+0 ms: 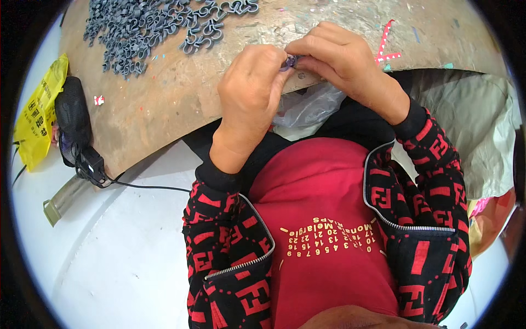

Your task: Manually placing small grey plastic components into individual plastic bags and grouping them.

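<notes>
Near the front edge of a worn wooden table [159, 104], my two hands meet over a small dark purplish-grey curved plastic clip [287, 64]. My left hand [249, 85] is closed on it from the left, fingertips pressed together. From the right, the thumb and fingers of my right hand [341, 57] pinch it too. Most of the clip is hidden by the fingers, so I cannot tell whether it is one piece or two. At the far left of the table lies a heap of similar grey curved clips [137, 35], some apparently linked together.
Red-and-white tape [385, 44] is stuck on the table at right. At the left edge hang a yellow plastic bag [39, 118] and a black mesh pouch [72, 109] with a black cable. Clear plastic [309, 107] shows below my hands; a pale sack [466, 126] is at right.
</notes>
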Demonstrator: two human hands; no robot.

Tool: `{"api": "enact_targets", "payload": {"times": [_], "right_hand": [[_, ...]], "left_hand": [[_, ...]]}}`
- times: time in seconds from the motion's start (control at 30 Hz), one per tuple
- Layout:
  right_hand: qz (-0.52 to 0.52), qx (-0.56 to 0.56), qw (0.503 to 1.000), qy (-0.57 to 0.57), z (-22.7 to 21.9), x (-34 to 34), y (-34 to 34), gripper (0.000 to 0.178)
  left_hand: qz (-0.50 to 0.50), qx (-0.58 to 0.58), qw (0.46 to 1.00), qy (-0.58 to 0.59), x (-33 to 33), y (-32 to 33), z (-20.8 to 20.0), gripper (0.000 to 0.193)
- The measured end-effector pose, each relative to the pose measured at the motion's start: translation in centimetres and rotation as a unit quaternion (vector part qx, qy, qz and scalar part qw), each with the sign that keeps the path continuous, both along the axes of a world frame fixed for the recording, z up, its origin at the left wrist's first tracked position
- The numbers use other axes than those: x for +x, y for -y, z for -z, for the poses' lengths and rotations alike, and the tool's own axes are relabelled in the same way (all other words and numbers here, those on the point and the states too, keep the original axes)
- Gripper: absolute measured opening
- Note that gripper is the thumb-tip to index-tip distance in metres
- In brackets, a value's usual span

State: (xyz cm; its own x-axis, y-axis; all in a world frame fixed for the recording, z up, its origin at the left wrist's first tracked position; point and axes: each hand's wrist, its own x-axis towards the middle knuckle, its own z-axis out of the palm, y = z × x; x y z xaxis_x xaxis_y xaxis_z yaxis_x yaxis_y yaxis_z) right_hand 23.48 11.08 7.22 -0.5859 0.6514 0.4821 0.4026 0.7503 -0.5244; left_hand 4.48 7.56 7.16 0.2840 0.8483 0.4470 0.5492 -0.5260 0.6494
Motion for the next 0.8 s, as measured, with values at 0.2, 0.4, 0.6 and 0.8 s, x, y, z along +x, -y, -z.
{"api": "enact_targets", "payload": {"times": [0.2,0.4,0.6,0.8], "right_hand": [[0.012,0.003,1.000,-0.001,0.2,0.0,0.2,0.023],[-0.006,-0.046,0.999,-0.026,0.1,0.1,0.2,0.020],[-0.013,-0.064,0.998,-0.011,-0.2,0.2,-0.1,0.018],[-0.052,-0.078,0.995,0.024,-0.8,0.1,-1.1,0.020]], "left_hand": [[-0.004,0.002,1.000,-0.003,-0.1,-0.1,-0.2,0.024],[0.011,-0.028,1.000,0.002,-0.2,0.1,-0.4,0.025],[0.020,-0.114,0.985,0.130,-0.1,0.0,-0.9,0.022],[0.004,-0.048,0.995,0.084,0.2,-0.2,-0.8,0.017]]}}
